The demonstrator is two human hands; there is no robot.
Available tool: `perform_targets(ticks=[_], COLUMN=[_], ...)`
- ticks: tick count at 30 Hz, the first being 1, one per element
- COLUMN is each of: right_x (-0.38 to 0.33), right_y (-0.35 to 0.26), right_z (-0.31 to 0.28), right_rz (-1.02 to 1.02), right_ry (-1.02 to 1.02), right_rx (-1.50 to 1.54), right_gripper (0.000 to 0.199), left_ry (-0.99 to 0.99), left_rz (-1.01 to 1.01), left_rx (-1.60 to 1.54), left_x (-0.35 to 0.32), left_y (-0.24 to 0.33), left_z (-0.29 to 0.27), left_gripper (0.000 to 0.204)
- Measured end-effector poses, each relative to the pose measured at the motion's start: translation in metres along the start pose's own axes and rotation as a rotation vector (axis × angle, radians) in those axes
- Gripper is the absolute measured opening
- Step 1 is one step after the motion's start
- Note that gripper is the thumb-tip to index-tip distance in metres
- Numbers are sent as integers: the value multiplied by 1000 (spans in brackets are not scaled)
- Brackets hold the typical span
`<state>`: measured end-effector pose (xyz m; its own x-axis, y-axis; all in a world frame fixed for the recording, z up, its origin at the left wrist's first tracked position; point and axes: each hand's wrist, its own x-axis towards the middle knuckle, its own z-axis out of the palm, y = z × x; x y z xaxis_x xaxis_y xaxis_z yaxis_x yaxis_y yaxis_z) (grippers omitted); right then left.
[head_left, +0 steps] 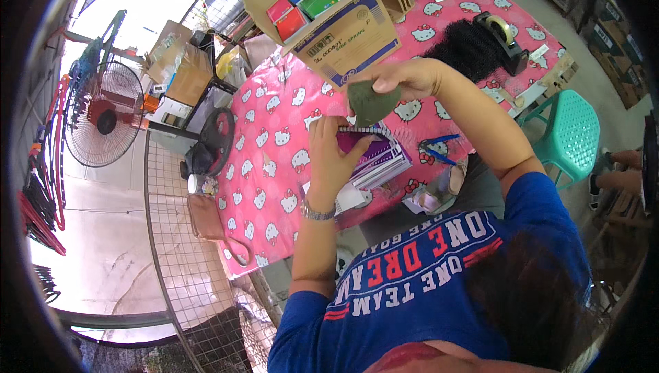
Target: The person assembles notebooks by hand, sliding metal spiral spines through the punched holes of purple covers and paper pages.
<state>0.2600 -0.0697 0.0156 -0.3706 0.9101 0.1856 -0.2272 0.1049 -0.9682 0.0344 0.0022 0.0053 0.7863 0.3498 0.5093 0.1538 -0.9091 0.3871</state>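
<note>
Two grips of yours are busy over the tabletop (264, 198), which wears a pink cloth printed with white cartoon cats. Your right grip (412, 78) pinches a flat, dark green piece with a rounded edge (374, 105), thumb on top; its material is hard to tell. That piece hangs just beyond your left grip and slightly to its right.

Your left grip (333, 157) holds a purple-and-white stack of bound paper (384, 166), the thumb lying over the purple cover and the fingers bent at the far edge. The stack sits directly to the right of that grip and nearer to you than the right one. A black-and-white toothed binding strip (358, 129) runs along its far edge, just beside your left fingers.

To the right of the stack, nearer to you than your right grip, lies a blue-handled metal hand tool (439, 150). Beyond your right grip stands an open brown cardboard box (357, 40) holding red, blue, yellow and green items (319, 1). Farther right of that grip are a dark heap of mesh-like coils (461, 50) and a black tape dispenser (506, 47). Well left of your left grip rests a brown pouch with a strap (208, 220).
</note>
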Motion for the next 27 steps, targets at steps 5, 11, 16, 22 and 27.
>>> perform_targets(ticks=[5,11,16,22,27], right_x=[5,22,45,47,44], right_y=[3,11,13,17,35], right_z=[-1,-10,-17,-19,-26], right_rz=[131,-33,239,220,255], right_ry=[-44,-1,-100,-36,34], right_rx=[-268,-141,-862,-636,-507], right_gripper=[52,59,58,48,44], left_ry=[10,39,-13,-99,-93], left_rz=[-61,-130,-140,-328,-473], left_rx=[-14,-127,-218,-347,-525], left_x=[-1,-2,-7,-8,-11], left_y=[1,-13,-51,-51,-54], left_z=[-4,-3,-9,-6,-6], left_gripper=[41,34,25,26,19])
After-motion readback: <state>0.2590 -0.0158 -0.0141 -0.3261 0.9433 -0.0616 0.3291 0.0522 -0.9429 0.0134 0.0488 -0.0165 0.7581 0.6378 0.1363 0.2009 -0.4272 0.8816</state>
